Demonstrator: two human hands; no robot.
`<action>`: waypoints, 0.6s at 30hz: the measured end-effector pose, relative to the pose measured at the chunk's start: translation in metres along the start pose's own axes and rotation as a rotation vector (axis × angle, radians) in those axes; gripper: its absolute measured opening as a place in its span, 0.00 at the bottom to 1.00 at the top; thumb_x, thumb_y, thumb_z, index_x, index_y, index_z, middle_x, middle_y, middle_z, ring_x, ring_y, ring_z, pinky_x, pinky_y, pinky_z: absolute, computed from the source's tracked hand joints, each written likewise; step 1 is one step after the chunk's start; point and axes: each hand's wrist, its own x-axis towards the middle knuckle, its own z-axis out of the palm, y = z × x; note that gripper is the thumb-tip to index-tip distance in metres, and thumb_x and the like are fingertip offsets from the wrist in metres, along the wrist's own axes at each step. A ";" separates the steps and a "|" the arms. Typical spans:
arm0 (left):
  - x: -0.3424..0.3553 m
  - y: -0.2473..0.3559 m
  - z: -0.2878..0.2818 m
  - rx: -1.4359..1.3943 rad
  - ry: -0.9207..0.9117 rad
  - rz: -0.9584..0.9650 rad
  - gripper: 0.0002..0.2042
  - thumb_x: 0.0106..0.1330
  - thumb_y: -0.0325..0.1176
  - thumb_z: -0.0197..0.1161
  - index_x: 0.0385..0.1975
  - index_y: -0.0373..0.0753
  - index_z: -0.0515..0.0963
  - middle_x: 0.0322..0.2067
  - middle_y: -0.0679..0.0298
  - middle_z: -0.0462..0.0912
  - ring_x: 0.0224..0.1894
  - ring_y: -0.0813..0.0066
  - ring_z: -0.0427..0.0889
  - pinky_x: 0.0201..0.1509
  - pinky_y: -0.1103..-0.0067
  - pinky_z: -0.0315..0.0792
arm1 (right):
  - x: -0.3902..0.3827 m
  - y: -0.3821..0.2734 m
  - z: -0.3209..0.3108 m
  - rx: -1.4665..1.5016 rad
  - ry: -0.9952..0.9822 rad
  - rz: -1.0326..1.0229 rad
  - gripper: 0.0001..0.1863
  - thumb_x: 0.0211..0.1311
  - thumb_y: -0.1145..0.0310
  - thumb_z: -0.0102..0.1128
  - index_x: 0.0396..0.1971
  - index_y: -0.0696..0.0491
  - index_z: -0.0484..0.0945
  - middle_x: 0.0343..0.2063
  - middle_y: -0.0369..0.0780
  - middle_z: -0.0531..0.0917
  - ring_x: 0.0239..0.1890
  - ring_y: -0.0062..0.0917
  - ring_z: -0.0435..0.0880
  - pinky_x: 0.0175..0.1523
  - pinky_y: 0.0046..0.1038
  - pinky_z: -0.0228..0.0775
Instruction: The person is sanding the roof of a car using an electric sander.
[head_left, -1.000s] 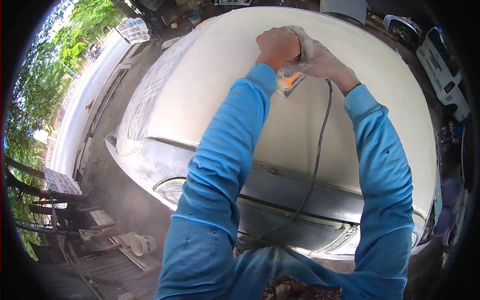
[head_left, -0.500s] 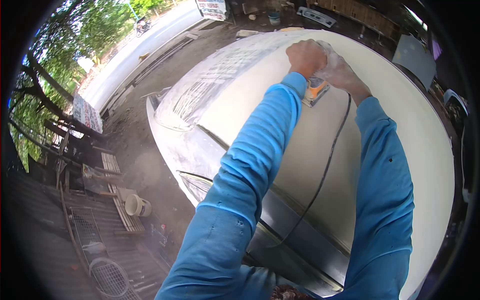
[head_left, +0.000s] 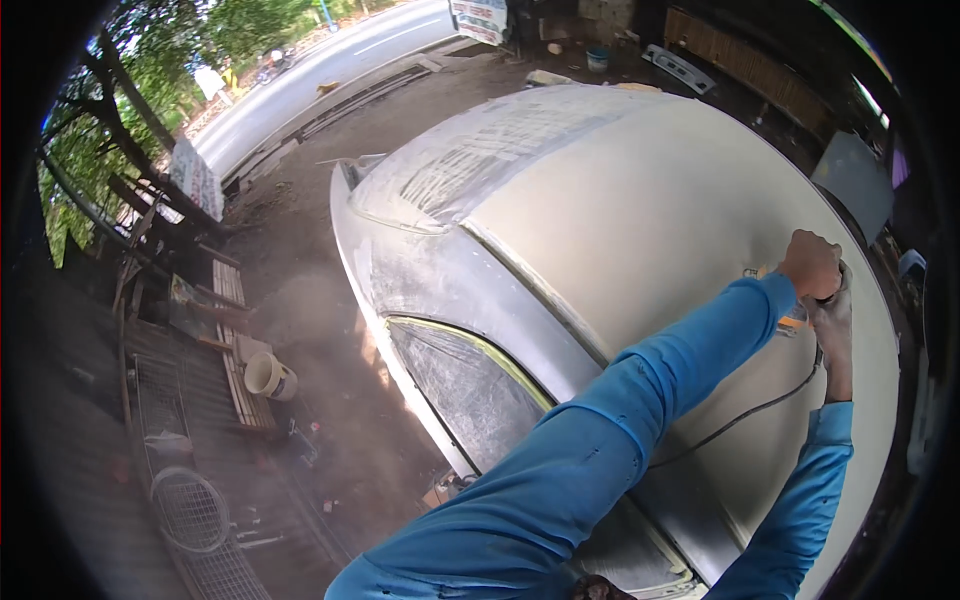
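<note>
An orange-and-dark power sander [head_left: 793,321] lies flat on the cream-coloured car roof [head_left: 620,210], near its right side. My left hand [head_left: 812,265] is closed over the top of it. My right hand [head_left: 832,325] is wrapped round its right side, close to the left one, and both hands hide most of the tool. A dark cord [head_left: 750,412] runs from the sander across the roof toward me, passing under my left sleeve. Both arms are stretched out in blue sleeves.
Left of the roof are a dust-streaked car window [head_left: 480,160] and a masked side window [head_left: 465,385]. A white bucket [head_left: 272,377] stands on the dirt floor beside slatted wood. Far right leans a grey panel [head_left: 853,185]. A road [head_left: 340,75] passes behind.
Both hands have carried the sander rightward and nearer to me across the roof, and the cord has followed. The view has shifted, showing more of the car's left side.
</note>
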 end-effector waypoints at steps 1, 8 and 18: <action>-0.001 0.029 0.015 -0.107 -0.014 0.068 0.20 0.56 0.42 0.59 0.45 0.39 0.81 0.40 0.53 0.88 0.44 0.54 0.86 0.50 0.65 0.76 | -0.018 -0.005 -0.007 0.004 0.054 0.016 0.46 0.54 0.72 0.71 0.70 0.55 0.54 0.57 0.47 0.76 0.59 0.35 0.79 0.61 0.30 0.73; -0.005 0.067 0.032 -0.305 -0.258 0.178 0.21 0.64 0.38 0.53 0.58 0.43 0.71 0.52 0.52 0.83 0.54 0.50 0.81 0.57 0.61 0.75 | -0.060 -0.040 -0.020 0.010 0.146 0.242 0.50 0.50 0.75 0.70 0.72 0.55 0.51 0.59 0.44 0.75 0.61 0.32 0.76 0.65 0.31 0.68; 0.039 -0.021 0.042 -0.381 -0.161 0.113 0.16 0.63 0.40 0.55 0.49 0.47 0.79 0.48 0.59 0.86 0.51 0.58 0.84 0.56 0.65 0.75 | 0.006 -0.028 0.039 -0.119 0.251 0.313 0.51 0.50 0.74 0.71 0.73 0.52 0.50 0.50 0.41 0.80 0.52 0.27 0.81 0.54 0.28 0.76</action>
